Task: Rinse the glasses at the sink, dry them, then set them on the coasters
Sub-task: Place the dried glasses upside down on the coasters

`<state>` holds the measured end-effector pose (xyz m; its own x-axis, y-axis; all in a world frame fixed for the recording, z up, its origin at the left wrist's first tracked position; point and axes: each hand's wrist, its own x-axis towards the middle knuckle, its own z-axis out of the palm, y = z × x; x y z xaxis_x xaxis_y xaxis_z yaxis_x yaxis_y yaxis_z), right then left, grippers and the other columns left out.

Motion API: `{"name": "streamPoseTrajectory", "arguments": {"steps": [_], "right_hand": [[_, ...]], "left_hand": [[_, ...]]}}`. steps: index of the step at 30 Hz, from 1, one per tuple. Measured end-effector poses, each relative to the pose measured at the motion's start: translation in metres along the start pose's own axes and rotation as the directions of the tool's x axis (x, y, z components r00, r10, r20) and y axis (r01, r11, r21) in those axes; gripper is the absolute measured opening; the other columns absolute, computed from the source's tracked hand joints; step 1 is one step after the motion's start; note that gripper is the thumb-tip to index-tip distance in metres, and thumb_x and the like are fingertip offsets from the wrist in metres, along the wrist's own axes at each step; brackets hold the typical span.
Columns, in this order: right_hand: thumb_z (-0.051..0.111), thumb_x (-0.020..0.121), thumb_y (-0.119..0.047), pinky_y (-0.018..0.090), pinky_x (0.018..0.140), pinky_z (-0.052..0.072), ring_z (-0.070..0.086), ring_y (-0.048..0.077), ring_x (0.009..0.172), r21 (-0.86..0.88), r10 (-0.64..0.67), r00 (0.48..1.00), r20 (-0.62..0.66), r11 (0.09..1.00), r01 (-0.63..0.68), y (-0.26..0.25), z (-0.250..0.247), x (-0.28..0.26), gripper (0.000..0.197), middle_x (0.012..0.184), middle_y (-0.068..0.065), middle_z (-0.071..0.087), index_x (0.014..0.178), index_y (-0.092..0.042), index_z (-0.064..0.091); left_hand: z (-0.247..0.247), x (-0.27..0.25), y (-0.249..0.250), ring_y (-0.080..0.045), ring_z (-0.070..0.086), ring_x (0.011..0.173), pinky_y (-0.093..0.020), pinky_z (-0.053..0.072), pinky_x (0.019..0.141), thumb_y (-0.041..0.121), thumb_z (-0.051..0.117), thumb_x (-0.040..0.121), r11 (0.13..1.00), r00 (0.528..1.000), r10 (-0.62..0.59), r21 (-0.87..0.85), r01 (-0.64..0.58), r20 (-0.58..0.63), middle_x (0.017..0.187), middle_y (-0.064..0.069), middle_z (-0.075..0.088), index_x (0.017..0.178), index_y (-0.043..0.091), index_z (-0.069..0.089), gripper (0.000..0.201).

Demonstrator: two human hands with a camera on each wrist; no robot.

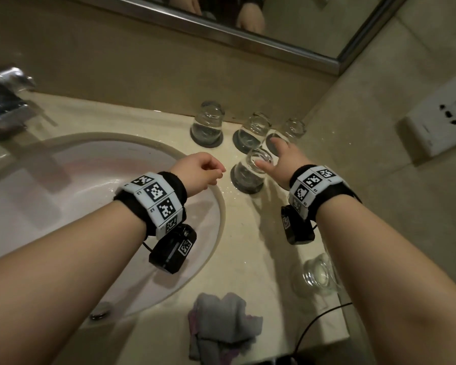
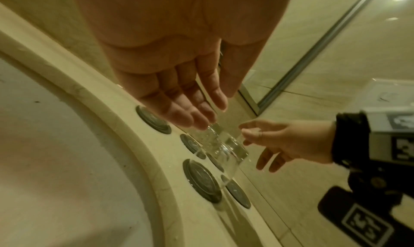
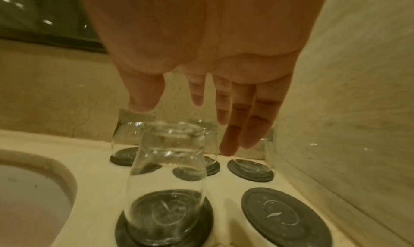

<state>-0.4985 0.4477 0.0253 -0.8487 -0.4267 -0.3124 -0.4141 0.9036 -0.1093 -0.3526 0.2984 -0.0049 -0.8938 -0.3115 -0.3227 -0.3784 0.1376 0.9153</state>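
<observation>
4 clear glasses are seen inverted on dark round coasters at the back right of the counter (image 1: 250, 233), beside the sink basin (image 1: 63, 206): the nearest glass (image 1: 250, 168) on its coaster (image 1: 248, 187), with 3 behind it. A 5th coaster (image 3: 286, 217) lies bare. The right hand (image 1: 281, 160) is held just above the nearest glass, fingers (image 3: 253, 123) extended and slightly spread, gripping nothing. The left hand (image 1: 199, 171) is held over the basin edge, fingers loosely curled, holding nothing. Another glass (image 1: 317, 272) and a grey cloth (image 1: 221, 325) lie nearer the front edge.
</observation>
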Motion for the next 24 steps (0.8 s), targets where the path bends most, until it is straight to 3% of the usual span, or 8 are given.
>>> {"name": "streamPoseTrajectory", "arguments": {"steps": [2, 6, 9, 12, 16, 18, 21, 24], "right_hand": [[0.051, 0.088, -0.056, 0.041, 0.106, 0.038, 0.042, 0.029, 0.130, 0.022, 0.020, 0.999, -0.030, 1.000, -0.019, 0.010, -0.007, -0.013, 0.072, 0.149, 0.010, 0.032, 0.147, -0.024, 0.024], [0.049, 0.092, -0.049, 0.037, 0.102, 0.038, 0.046, 0.027, 0.126, 0.050, 0.065, 0.996, -0.068, 0.997, -0.062, 0.034, -0.022, -0.044, 0.063, 0.146, 0.011, 0.036, 0.145, -0.021, 0.030], [0.048, 0.093, -0.048, 0.037, 0.102, 0.038, 0.046, 0.027, 0.126, 0.066, 0.097, 0.988, -0.119, 0.994, -0.090, 0.054, -0.028, -0.067, 0.059, 0.144, 0.011, 0.039, 0.143, -0.019, 0.034], [0.047, 0.094, -0.047, 0.037, 0.103, 0.038, 0.047, 0.027, 0.126, 0.116, 0.176, 0.975, -0.139, 0.980, -0.160, 0.075, -0.029, -0.089, 0.057, 0.142, 0.011, 0.043, 0.142, -0.018, 0.037], [0.047, 0.094, -0.046, 0.036, 0.100, 0.038, 0.048, 0.025, 0.125, 0.148, 0.239, 0.961, -0.141, 0.965, -0.218, 0.099, -0.025, -0.114, 0.055, 0.141, 0.009, 0.047, 0.140, -0.017, 0.039], [0.047, 0.094, -0.047, 0.036, 0.100, 0.040, 0.049, 0.025, 0.124, 0.154, 0.255, 0.957, -0.137, 0.960, -0.234, 0.108, -0.022, -0.122, 0.056, 0.140, 0.008, 0.048, 0.140, -0.017, 0.040], [0.047, 0.094, -0.048, 0.035, 0.097, 0.042, 0.051, 0.023, 0.122, 0.170, 0.268, 0.956, -0.124, 0.954, -0.245, 0.116, -0.018, -0.128, 0.055, 0.139, 0.007, 0.049, 0.140, -0.018, 0.040], [0.047, 0.094, -0.048, 0.033, 0.096, 0.041, 0.051, 0.023, 0.122, 0.180, 0.262, 0.958, -0.116, 0.954, -0.239, 0.119, -0.016, -0.129, 0.054, 0.138, 0.006, 0.050, 0.139, -0.018, 0.040]], "left_hand": [[0.016, -0.001, 0.007, -0.019, 0.063, 0.092, -0.036, 0.050, 0.089, 0.014, 0.054, 0.093, 0.996, 0.998, 0.047, 0.072, -0.050, 0.042, 0.099, -0.006, 0.066, 0.094, 0.017, 0.061, 0.008], [0.055, -0.008, 0.025, -0.018, 0.061, 0.089, -0.027, 0.046, 0.080, 0.017, 0.056, 0.091, 0.944, 0.973, 0.155, 0.263, -0.197, 0.174, 0.090, 0.000, 0.064, 0.091, 0.020, 0.062, 0.006], [0.087, -0.019, 0.038, -0.013, 0.058, 0.083, -0.022, 0.044, 0.077, 0.015, 0.058, 0.090, 0.889, 0.917, 0.233, 0.311, -0.336, 0.324, 0.087, 0.006, 0.062, 0.092, 0.019, 0.065, 0.009], [0.121, -0.030, 0.045, -0.008, 0.056, 0.079, -0.018, 0.043, 0.073, 0.015, 0.060, 0.089, 0.838, 0.852, 0.267, 0.328, -0.436, 0.450, 0.095, 0.006, 0.065, 0.098, 0.020, 0.067, 0.013], [0.166, -0.033, 0.038, -0.017, 0.050, 0.112, -0.027, 0.037, 0.098, 0.023, 0.066, 0.085, 0.675, 0.776, 0.258, 0.467, -0.571, 0.576, 0.122, -0.002, 0.053, 0.111, 0.030, 0.066, 0.027], [0.183, -0.034, 0.034, -0.022, 0.041, 0.124, -0.032, 0.031, 0.107, 0.028, 0.068, 0.083, 0.591, 0.762, 0.224, 0.538, -0.602, 0.607, 0.133, -0.003, 0.045, 0.117, 0.035, 0.063, 0.035], [0.202, -0.037, 0.027, -0.026, 0.039, 0.127, -0.034, 0.033, 0.107, 0.031, 0.066, 0.085, 0.517, 0.773, 0.142, 0.619, -0.591, 0.619, 0.141, -0.004, 0.037, 0.128, 0.037, 0.054, 0.045], [0.213, -0.037, 0.024, -0.028, 0.050, 0.116, -0.033, 0.042, 0.095, 0.036, 0.062, 0.087, 0.490, 0.779, 0.103, 0.650, -0.581, 0.618, 0.132, -0.006, 0.046, 0.127, 0.029, 0.052, 0.042]]}}
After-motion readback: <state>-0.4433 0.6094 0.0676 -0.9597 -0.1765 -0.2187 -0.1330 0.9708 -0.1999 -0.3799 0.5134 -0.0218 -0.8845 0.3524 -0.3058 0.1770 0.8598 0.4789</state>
